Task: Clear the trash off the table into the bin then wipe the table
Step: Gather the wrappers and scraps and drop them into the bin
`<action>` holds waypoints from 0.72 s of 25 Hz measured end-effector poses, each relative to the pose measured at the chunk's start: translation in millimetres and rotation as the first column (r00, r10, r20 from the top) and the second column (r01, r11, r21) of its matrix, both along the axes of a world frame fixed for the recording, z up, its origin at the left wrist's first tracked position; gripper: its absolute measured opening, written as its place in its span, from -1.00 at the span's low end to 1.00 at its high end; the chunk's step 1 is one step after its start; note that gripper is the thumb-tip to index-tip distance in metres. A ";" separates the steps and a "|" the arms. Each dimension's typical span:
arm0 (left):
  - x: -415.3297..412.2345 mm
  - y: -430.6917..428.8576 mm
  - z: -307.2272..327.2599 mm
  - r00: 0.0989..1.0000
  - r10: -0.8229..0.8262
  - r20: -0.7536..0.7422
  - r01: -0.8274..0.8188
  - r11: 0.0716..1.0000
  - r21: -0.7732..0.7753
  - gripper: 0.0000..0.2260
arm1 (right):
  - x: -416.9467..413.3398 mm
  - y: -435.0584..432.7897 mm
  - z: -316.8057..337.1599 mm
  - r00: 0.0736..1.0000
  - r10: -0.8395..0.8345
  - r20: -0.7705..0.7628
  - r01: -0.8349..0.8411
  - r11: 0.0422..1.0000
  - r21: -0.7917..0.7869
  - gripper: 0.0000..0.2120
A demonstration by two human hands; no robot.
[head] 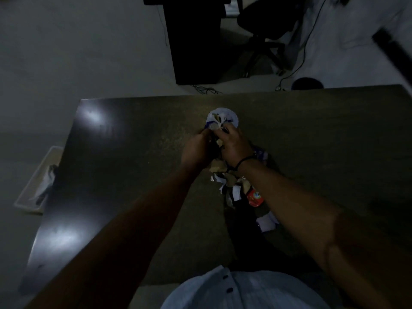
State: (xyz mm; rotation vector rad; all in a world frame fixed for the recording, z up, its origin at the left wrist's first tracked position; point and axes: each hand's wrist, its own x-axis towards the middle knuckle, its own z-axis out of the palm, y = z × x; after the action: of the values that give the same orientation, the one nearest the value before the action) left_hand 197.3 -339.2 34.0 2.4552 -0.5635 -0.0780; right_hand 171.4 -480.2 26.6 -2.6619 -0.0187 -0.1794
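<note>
A dark table (133, 152) fills the middle of the head view. On it lies a heap of trash (236, 186): crumpled paper, brown scraps and a red wrapper (254, 197). At the heap's far end a white paper cup or plate (223, 117) holds scraps. My left hand (196, 148) and my right hand (234, 143) are side by side just in front of it, fingers curled round crumpled pieces of the trash. The right forearm lies over part of the heap and hides it.
A pale rectangular bin (38, 181) with a liner stands on the floor beside the table's left edge. Beyond the far edge stand a dark desk (191, 41), an office chair (265, 30), cables (303, 52) and a round dark object (307, 84).
</note>
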 end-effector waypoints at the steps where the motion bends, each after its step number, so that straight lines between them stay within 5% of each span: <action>1: -3.3 8.2 1.2 1.000 0.013 0.012 -0.012 1.000 -0.005 -0.72 | -2.6 7.8 3.0 1.000 0.018 0.013 -0.018 1.000 0.000 -0.45; 18: -142.6 162.7 52.2 0.917 0.369 0.149 -0.374 0.928 0.002 -0.74 | -83.9 156.8 49.6 0.910 0.407 0.077 -0.405 0.913 -0.052 -0.48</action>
State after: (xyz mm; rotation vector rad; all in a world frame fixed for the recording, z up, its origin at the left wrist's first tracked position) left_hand 54.7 -176.5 86.2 2.5679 -0.1463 0.2518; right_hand 87.6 -323.4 76.2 -2.6125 -0.6049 -0.1564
